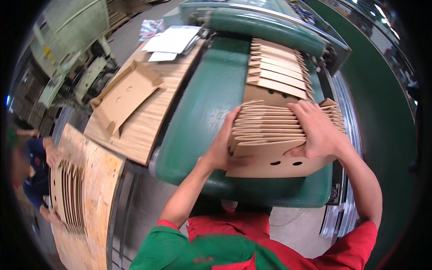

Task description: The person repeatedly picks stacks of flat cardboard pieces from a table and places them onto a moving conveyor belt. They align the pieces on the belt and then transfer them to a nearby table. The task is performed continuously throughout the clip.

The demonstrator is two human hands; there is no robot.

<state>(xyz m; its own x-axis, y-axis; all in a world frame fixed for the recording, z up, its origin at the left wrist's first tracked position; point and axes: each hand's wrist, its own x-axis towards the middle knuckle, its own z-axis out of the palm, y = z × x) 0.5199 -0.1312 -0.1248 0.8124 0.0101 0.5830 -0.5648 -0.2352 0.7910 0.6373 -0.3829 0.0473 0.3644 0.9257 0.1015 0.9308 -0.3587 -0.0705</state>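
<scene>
Between my two hands is a stack of folded brown cardboard pieces (270,135), standing on edge over the near end of a green conveyor belt (198,135). Two dark round holes show in the nearest piece. My left hand (222,144) presses the stack's left side, its thumb along the front. Across the top right lies my right hand (312,128), fingers wrapped over the edges and thumb on the front face. Just beyond, a row of more folded cardboard pieces (279,67) leans overlapping on the belt, reaching toward the green roller (265,29).
Left of the belt, a wood-grain table (148,108) holds an open cardboard tray (126,96) and white sheets (173,40). At far left, a co-worker's hands (51,155) hold another cardboard stack (72,198) on a plywood board (96,193). Metal rails run along the belt's right side.
</scene>
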